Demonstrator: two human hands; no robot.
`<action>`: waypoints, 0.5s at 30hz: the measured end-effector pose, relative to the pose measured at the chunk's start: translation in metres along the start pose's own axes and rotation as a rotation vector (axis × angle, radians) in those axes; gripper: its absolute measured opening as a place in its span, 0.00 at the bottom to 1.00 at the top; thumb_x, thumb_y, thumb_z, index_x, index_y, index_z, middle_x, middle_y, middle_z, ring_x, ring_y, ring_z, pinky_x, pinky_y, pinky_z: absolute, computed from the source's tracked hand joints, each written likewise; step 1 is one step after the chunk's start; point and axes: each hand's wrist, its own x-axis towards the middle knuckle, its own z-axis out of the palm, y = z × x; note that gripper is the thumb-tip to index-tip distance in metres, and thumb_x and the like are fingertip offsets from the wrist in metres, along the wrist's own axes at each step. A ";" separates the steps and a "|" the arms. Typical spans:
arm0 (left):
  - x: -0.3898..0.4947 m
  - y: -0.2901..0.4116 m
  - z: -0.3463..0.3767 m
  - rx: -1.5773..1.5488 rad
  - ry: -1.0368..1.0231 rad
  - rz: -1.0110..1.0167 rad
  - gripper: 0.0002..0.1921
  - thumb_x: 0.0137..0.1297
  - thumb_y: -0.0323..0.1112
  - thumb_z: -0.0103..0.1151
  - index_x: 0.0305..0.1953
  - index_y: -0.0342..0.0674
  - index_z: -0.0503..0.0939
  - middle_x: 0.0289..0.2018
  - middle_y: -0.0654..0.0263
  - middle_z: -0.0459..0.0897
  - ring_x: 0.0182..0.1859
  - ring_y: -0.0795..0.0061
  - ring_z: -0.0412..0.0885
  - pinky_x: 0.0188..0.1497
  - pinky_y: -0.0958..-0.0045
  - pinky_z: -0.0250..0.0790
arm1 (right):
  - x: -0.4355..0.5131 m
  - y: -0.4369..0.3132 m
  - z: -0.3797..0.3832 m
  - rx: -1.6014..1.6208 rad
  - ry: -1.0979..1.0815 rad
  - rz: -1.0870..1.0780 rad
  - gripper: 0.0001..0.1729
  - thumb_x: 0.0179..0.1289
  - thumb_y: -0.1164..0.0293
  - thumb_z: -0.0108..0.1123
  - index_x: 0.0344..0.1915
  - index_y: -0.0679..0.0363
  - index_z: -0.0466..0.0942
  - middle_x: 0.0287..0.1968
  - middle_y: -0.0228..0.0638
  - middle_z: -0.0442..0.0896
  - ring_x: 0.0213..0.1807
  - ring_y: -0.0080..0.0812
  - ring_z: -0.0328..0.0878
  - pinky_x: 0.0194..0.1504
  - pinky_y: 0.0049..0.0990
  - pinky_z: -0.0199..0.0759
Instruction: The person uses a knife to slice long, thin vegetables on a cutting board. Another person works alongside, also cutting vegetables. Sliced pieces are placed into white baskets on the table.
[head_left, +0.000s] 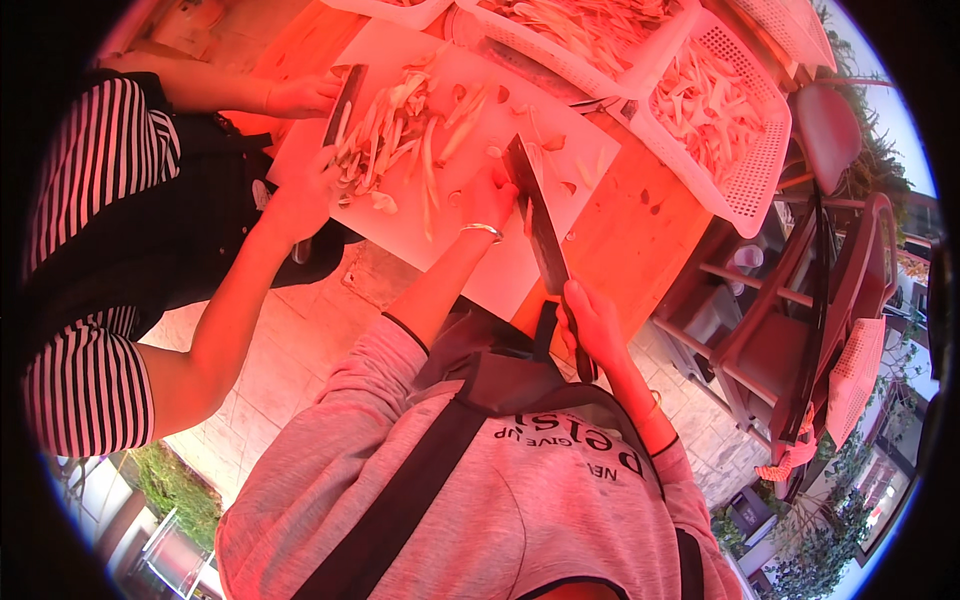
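Note:
My right hand (592, 319) grips the dark handle of a wide-bladed kitchen knife (541, 225); its blade points away from me over a white cutting board (499, 281). Close to the left of the blade, my left hand (489, 199) is curled down at the board with fingers bent; whether it pinches a piece is hidden. Thin pale pieces lie just right of the blade. A loose pile of pale, strip-like cut vegetable pieces (390, 135) spreads over the board's far left part, with small scraps around it. Everything is tinted red.
A co-worker's hands (304, 191) work at the board's left side, with another knife (345, 105). White perforated baskets (757, 176) of cut strips stand beyond the board on a wooden table (637, 232). Stacked chairs (780, 345) stand at the right.

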 end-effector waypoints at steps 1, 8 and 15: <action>0.000 -0.001 0.001 0.001 0.000 0.012 0.06 0.61 0.29 0.62 0.31 0.33 0.78 0.21 0.62 0.81 0.21 0.72 0.82 0.24 0.68 0.74 | 0.011 0.000 0.001 -0.023 0.001 -0.016 0.29 0.84 0.55 0.46 0.75 0.59 0.68 0.25 0.27 0.71 0.15 0.19 0.67 0.18 0.22 0.64; 0.002 0.018 -0.007 0.141 0.084 0.168 0.07 0.61 0.31 0.63 0.34 0.34 0.78 0.24 0.60 0.83 0.27 0.68 0.84 0.30 0.66 0.76 | 0.016 0.013 0.004 0.131 0.126 -0.192 0.30 0.84 0.55 0.45 0.73 0.62 0.69 0.25 0.27 0.72 0.16 0.19 0.67 0.19 0.22 0.63; 0.051 0.047 -0.055 0.187 0.103 0.216 0.09 0.61 0.33 0.63 0.38 0.35 0.79 0.28 0.58 0.84 0.31 0.64 0.85 0.34 0.64 0.76 | -0.015 0.028 -0.017 0.042 0.055 -0.114 0.30 0.84 0.55 0.47 0.74 0.63 0.68 0.27 0.26 0.71 0.17 0.17 0.66 0.21 0.20 0.64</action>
